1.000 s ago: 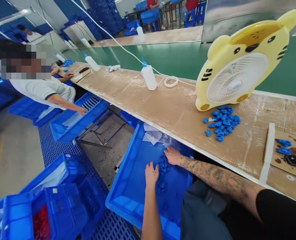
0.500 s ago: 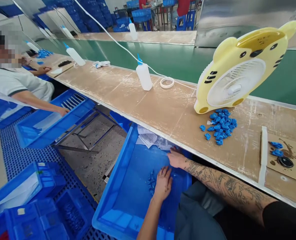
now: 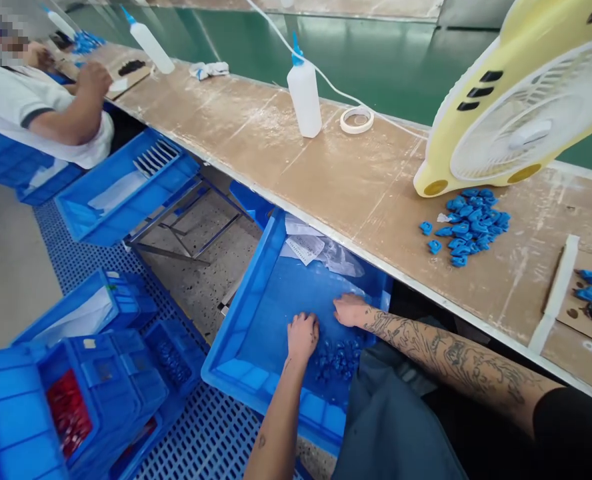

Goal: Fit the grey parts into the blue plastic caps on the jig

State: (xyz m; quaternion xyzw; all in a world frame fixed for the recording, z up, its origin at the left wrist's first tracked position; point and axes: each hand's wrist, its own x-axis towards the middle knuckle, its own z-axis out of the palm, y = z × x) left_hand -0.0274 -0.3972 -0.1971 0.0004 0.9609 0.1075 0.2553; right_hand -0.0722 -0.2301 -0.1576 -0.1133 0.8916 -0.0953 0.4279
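Observation:
Both hands are inside a large blue plastic tray (image 3: 229,333) below the table edge. My left hand (image 3: 303,335) rests low over the tray floor, fingers bent but slightly apart, with nothing visible in it. Just right of it lies a loose pile of small blue plastic pieces (image 3: 337,360). Farther up the tray, my right hand (image 3: 350,311) has its fingers curled down; whatever they may hold is hidden. Papers and a clear plastic bag (image 3: 343,257) lie at the tray's far end, beyond both hands.
On the table (image 3: 346,200) stand a yellow animal-shaped fan (image 3: 441,160), a heap of blue pieces (image 3: 471,223), a white bottle (image 3: 305,97) and a tape roll (image 3: 357,120). Blue crates (image 3: 111,373) stack at lower left. A co-worker (image 3: 51,107) sits at far left.
My view has tilted down. My left hand has shifted from the right of the blue pieces to their left, and more pieces show. The co-worker's arm has risen from the crate to the table.

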